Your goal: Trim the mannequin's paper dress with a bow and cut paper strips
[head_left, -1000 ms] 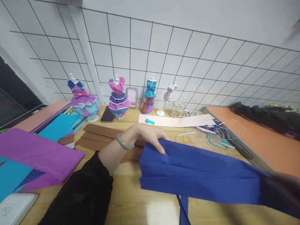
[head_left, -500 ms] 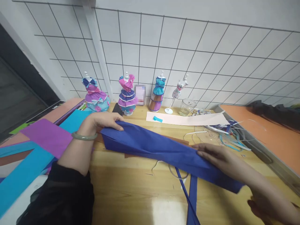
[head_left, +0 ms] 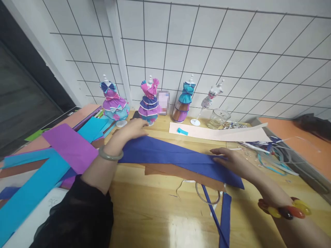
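Note:
A long folded strip of dark blue fabric [head_left: 168, 153] lies across the table over brown fabric [head_left: 178, 172], which shows along its near edge. My left hand [head_left: 133, 129], with a green bangle at the wrist, is at the strip's far left end, fingers stretched out. Over the right end rests my right hand [head_left: 232, 163], fingers extended and thumb apart; a bracelet of large coloured beads circles that wrist. Below, narrow blue strips [head_left: 224, 217] and a thin ring [head_left: 207, 199] lie on the wood.
Small dress forms in ruffled dresses [head_left: 148, 103] and a bare one [head_left: 212, 96] stand along the gridded wall. A glass [head_left: 218, 119] and a pale pink strip [head_left: 217, 134] sit before it. Purple fabric [head_left: 72, 148] and turquoise pieces are piled left; ribbon scraps [head_left: 274, 155] lie right.
The blue fabric has been carried left and lowered onto the brown fabric. My right hand has come in from the right edge onto it, and the fingers of both hands have loosened.

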Action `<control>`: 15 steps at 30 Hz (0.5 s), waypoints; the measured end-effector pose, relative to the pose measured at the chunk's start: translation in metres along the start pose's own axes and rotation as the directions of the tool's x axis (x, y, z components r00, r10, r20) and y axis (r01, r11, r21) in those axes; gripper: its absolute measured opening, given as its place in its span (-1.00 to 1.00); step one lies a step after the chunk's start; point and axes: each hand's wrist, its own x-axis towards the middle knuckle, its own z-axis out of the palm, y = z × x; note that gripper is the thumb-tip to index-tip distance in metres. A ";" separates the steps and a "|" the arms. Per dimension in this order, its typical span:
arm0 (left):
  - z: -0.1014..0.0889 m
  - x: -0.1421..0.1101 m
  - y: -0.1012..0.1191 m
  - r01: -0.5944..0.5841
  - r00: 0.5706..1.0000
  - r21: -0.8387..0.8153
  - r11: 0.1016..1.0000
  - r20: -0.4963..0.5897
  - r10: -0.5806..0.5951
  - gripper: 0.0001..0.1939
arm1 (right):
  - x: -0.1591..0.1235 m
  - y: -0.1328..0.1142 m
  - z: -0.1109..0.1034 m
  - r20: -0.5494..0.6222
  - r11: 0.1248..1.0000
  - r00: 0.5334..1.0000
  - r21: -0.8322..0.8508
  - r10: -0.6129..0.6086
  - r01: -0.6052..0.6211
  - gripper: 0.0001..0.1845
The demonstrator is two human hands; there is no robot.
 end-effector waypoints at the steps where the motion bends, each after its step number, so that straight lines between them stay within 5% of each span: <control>1: 0.003 -0.002 0.014 -0.054 0.999 -0.011 0.998 -0.006 0.054 -0.50 | -0.001 0.001 0.002 0.008 1.000 1.000 -0.009 -0.017 0.017 -0.60; 3: 0.012 -0.005 0.040 -0.210 0.970 -0.123 0.970 0.097 0.223 -0.49 | -0.003 0.001 0.004 0.024 0.998 0.998 -0.029 -0.059 0.059 -0.59; 7: 0.037 -0.010 0.072 -0.340 0.857 -0.206 0.917 0.334 0.393 -0.42 | -0.011 -0.006 0.006 0.015 0.990 0.994 -0.083 -0.113 0.114 -0.65; 15: 0.059 -0.009 0.082 -0.544 0.772 -0.177 0.820 0.277 0.572 -0.62 | -0.035 -0.020 0.015 -0.115 0.971 0.968 -0.121 -0.221 0.207 -0.65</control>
